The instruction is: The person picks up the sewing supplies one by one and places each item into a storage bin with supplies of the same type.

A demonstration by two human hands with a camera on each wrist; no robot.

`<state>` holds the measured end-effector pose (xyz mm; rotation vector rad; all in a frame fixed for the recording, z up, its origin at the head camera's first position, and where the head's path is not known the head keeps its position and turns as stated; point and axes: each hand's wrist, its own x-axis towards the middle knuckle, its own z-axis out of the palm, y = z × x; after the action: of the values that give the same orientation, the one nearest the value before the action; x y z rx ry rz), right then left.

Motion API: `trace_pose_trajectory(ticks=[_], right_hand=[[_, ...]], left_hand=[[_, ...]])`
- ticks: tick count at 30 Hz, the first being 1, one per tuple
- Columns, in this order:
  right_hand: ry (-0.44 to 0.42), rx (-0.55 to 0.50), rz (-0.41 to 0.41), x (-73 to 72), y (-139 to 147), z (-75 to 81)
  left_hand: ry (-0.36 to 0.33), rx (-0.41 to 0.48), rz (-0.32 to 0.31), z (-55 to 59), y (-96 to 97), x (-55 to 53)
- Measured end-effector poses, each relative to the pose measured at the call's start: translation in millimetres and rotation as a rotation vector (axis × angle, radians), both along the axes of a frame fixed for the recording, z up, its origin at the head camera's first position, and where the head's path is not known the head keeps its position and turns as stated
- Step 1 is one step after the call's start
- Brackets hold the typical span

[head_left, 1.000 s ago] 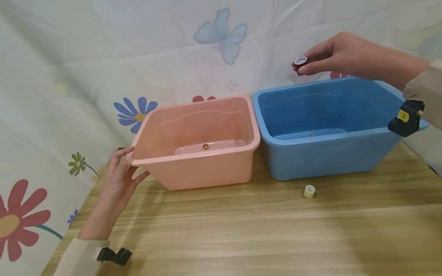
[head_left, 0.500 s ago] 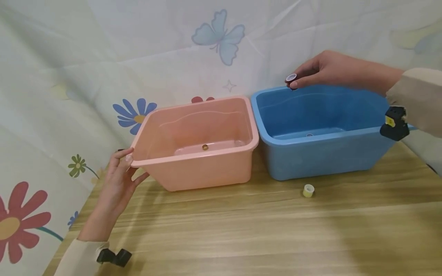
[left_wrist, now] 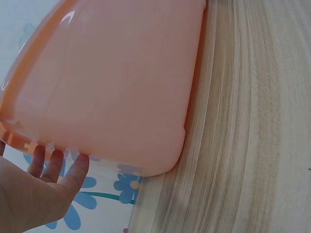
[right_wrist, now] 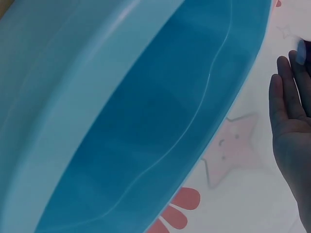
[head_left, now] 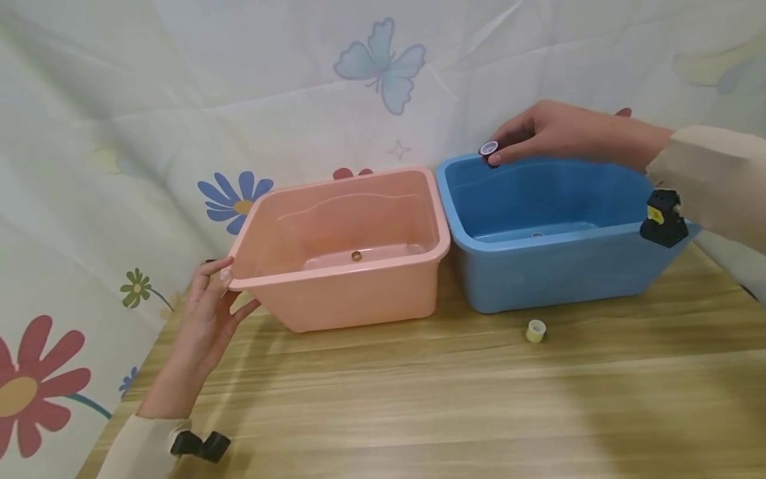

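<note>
Lower than bef., R fingers [head_left: 517, 124] pinching sm. dark roll [head_left: 489, 149] nr blue tub [head_left: 556, 276]; L fingers [left_wrist: 74, 174] gripping pink tub [head_left: 359, 296].

The pink tub [head_left: 365, 299] is smooth plastic, glossy in places (bright highlights show). The blue tub [head_left: 556, 276] is smooth, semi-gloss plastic. The table [head_left: 389, 399] has a wood-grain surface. The backdrop [head_left: 269, 66] is creased, cloth-like sheeting; the sleeve [head_left: 718, 176] is matt cloth.
</note>
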<state>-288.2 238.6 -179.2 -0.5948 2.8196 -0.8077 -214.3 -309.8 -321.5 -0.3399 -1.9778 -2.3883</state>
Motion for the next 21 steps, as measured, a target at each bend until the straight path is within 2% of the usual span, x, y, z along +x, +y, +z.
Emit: trace_pose_trajectory(ticks=[14, 18, 21], right_hand=[[0.001, 0.026, -0.037, 7.1, 5.1, 2.0], [0.033, 0.068, -0.027, 12.9, 5.9, 3.0], [0.081, 0.086, -0.01, 22.7, 8.1, 3.2]], left_hand=[[0.0, 0.002, 0.003, 1.9, 1.9, 0.9], [-0.004, 0.006, 0.008, 2.2, 1.8, 2.6], [-0.002, 0.007, 0.0, 2.3, 2.8, 2.9]])
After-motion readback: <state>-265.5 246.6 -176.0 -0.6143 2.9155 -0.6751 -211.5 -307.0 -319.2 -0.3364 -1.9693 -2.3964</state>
